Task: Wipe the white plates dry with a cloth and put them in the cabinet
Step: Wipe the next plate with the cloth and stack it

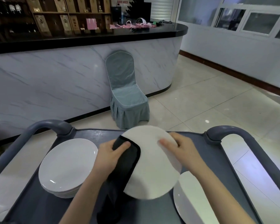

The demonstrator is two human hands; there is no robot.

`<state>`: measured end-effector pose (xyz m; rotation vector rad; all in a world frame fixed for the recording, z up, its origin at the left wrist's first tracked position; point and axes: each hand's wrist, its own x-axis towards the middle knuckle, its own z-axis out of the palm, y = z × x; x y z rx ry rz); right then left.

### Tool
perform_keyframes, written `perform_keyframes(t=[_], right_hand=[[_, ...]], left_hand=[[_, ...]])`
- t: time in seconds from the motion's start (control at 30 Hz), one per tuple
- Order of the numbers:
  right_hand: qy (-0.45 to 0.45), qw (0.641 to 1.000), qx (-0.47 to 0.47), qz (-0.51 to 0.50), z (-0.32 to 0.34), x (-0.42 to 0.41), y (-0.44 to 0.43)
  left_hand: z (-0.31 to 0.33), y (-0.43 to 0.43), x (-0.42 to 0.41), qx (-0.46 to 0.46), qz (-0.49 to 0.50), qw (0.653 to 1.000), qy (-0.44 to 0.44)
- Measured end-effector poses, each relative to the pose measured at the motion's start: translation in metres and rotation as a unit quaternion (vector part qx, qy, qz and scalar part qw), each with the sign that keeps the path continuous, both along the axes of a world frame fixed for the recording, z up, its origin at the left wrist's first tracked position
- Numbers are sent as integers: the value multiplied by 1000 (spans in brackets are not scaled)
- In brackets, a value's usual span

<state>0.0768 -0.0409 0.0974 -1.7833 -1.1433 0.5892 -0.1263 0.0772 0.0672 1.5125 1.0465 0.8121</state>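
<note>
I hold a white plate (153, 165) tilted above the grey cart (39, 206). My right hand (183, 149) grips its right rim, thumb on the face. My left hand (110, 156) holds a black cloth (128, 160) folded over the plate's left edge, and the cloth's tail hangs down toward the cart. A stack of white plates (66, 167) sits on the cart's left side. Another white plate (189, 199) lies at the right, partly under my right forearm.
The cart has curved grey handles at the far left (50, 125) and far right (229, 130). Beyond it stand a chair in a grey-blue cover (124, 92) and a marble-fronted counter (55, 81) with a black top. Tiled floor opens to the right.
</note>
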Motion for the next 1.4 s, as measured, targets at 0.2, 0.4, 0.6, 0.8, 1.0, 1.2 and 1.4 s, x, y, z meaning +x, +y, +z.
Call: perform_keyframes(t=[0.2, 0.4, 0.6, 0.8, 1.0, 1.2, 1.4], right_hand=[[-94, 988, -11, 125, -13, -19, -3], [159, 977, 42, -137, -25, -23, -16], [8, 997, -31, 67, -15, -21, -18], [-15, 999, 9, 44, -6, -20, -16], [355, 867, 145, -319, -39, -71, -14], [227, 959, 88, -145, -31, -41, -19], [-66, 985, -61, 148, 11, -11, 3]], left_hand=[[1, -10, 2, 107, -185, 974, 80], [-14, -20, -11, -49, 40, 998, -13], [-2, -9, -8, 65, -168, 976, 125], [-4, -16, -2, 13, -108, 991, 71], [-30, -50, 15, -211, 240, 937, -138], [-28, -34, -4, -180, 208, 955, -112], [6, -9, -11, 72, -119, 989, 52]])
